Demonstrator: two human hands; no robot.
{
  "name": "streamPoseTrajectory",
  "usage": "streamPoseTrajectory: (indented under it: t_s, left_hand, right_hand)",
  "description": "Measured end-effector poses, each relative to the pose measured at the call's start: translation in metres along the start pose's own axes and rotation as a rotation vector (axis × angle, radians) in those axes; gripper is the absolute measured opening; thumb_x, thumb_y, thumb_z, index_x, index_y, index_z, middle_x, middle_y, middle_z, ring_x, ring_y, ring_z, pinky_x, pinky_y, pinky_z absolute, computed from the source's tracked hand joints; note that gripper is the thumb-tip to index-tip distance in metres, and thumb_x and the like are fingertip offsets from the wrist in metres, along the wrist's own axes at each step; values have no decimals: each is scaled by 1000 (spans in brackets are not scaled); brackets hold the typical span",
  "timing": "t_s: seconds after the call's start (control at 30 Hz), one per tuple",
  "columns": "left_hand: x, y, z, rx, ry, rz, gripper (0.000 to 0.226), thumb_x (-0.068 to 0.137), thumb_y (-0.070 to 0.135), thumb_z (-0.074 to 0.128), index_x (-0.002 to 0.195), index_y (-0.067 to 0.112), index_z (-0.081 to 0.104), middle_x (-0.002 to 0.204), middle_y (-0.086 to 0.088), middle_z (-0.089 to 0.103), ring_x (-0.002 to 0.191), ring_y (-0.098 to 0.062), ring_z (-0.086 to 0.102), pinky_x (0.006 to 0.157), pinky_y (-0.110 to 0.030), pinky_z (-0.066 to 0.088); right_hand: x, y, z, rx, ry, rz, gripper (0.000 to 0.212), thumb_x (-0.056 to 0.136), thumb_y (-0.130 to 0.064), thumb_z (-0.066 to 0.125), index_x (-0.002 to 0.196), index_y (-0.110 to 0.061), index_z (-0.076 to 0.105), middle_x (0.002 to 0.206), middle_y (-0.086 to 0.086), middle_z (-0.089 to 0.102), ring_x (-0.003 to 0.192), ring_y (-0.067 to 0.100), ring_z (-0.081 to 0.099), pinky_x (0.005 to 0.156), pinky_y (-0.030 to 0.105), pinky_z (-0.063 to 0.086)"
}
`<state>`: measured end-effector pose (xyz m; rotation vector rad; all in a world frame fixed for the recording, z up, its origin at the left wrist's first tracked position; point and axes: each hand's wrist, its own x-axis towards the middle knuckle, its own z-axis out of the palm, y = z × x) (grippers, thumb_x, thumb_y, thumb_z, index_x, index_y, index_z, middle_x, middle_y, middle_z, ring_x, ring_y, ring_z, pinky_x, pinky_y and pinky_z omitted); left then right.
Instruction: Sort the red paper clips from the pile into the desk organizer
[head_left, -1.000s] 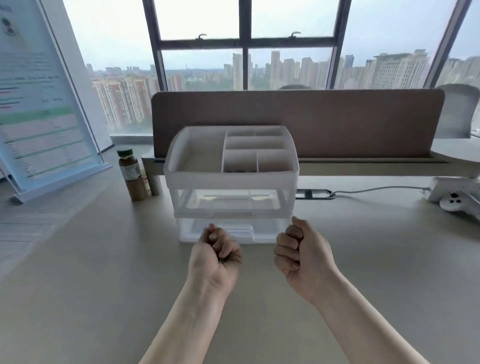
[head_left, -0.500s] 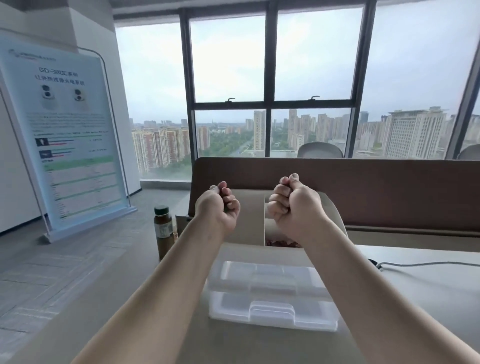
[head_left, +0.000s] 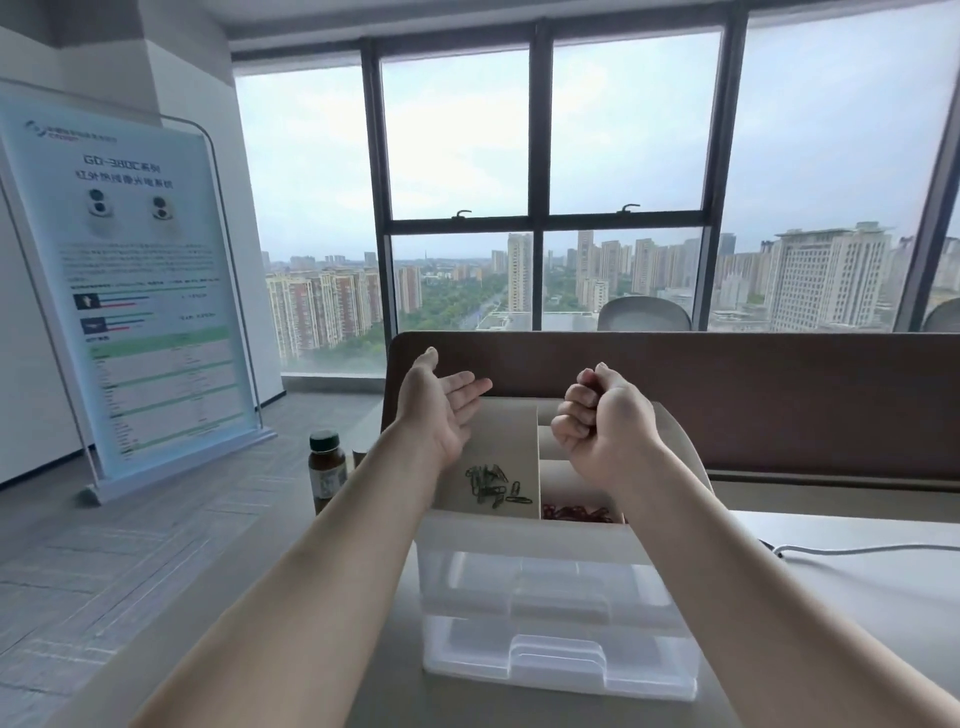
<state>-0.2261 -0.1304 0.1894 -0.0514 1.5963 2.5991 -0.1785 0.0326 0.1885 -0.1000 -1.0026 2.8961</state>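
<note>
Red paper clips (head_left: 576, 513) are seen in the white plastic organizer (head_left: 530, 540), below the fisted right hand (head_left: 602, 426); left hand (head_left: 441, 405) is held open, empty.

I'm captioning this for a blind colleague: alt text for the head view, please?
Above a desk organizer, the left hand is open and the right hand fisted; dark paper clips and red paper clips lie in separate compartments.

- A brown bottle (head_left: 327, 468) with a green cap stands on the worktop (head_left: 857, 587).
- A poster stand (head_left: 137, 306) sits on the floor at left.
- A grey cable (head_left: 852, 549) lies at right.
</note>
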Motion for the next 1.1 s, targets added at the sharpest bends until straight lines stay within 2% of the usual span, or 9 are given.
streamPoseTrajectory:
  t_s: [0.1, 0.27, 0.37, 0.47, 0.6, 0.73, 0.8, 0.93, 1.1]
  left_hand:
    - [-6, 4, -5, -33, -43, 11, 74, 97, 59, 22, 135, 2, 49, 135, -17, 58, 141, -29, 33, 117, -46, 8]
    - [-8, 6, -23, -182, 73, 160, 63, 100, 53, 24, 118, 5, 62, 116, -14, 69, 126, -27, 53, 104, -38, 35]
    - [-9, 6, -38, -168, 110, 188, 59, 101, 49, 25, 117, 6, 62, 115, -12, 70, 121, -25, 57, 104, -38, 35]
    - [-10, 4, -50, -189, 102, 179, 58, 102, 48, 26, 116, 6, 63, 114, -12, 71, 118, -26, 59, 109, -42, 34]
    - [-12, 0, -51, -231, 72, 178, 58, 102, 47, 27, 113, 4, 63, 113, -16, 71, 113, -28, 62, 105, -43, 42]
    - [-15, -3, -47, -215, 90, 188, 52, 102, 44, 32, 113, 5, 64, 110, -13, 73, 111, -26, 64, 101, -40, 46]
    - [-19, -4, -45, -178, 116, 209, 45, 102, 39, 35, 112, 7, 65, 107, -10, 74, 110, -24, 65, 99, -38, 47]
    - [-36, -7, -34, -61, 149, 271, 37, 103, 30, 37, 106, 9, 67, 102, -7, 76, 106, -21, 68, 93, -34, 51]
    - [-88, 5, -17, 80, 94, 527, 25, 101, 18, 45, 104, 10, 68, 97, -6, 76, 101, -23, 70, 91, -37, 53]
  right_hand:
    - [4, 5, 7, -30, 6, 14, 36, 103, -27, 38, 69, -16, 44, 48, -3, 32, 39, 9, 21, 36, 20, 15]
    - [16, 16, 33, -190, 38, 79, 38, 103, -31, 36, 71, -13, 49, 52, 0, 41, 42, 11, 31, 37, 19, 27]
    - [25, 23, 46, -447, 68, 105, 57, 100, -48, 35, 90, 0, 64, 83, 17, 70, 73, 26, 63, 71, 32, 54]
    - [31, 25, 47, -595, 88, 116, 78, 97, -58, 28, 116, 11, 58, 125, 30, 61, 119, 35, 57, 106, 41, 39]
    - [33, 24, 35, -617, 115, 111, 82, 95, -62, 23, 111, 10, 60, 139, 29, 50, 138, 39, 38, 116, 45, 25]
    - [28, 29, 27, -611, 44, 85, 62, 101, -48, 34, 114, 7, 59, 134, 30, 55, 132, 39, 48, 110, 44, 36]
    - [20, 32, 26, -588, 8, 8, 51, 103, -38, 39, 116, 8, 58, 122, 26, 62, 114, 34, 60, 104, 42, 46]
    - [-4, 40, 26, -585, -13, -184, 46, 104, -28, 39, 111, 14, 57, 93, 20, 61, 83, 29, 57, 94, 45, 54]
    - [-70, 13, 26, -689, -103, -531, 35, 104, -23, 42, 86, -5, 65, 73, 8, 67, 65, 20, 60, 60, 28, 48]
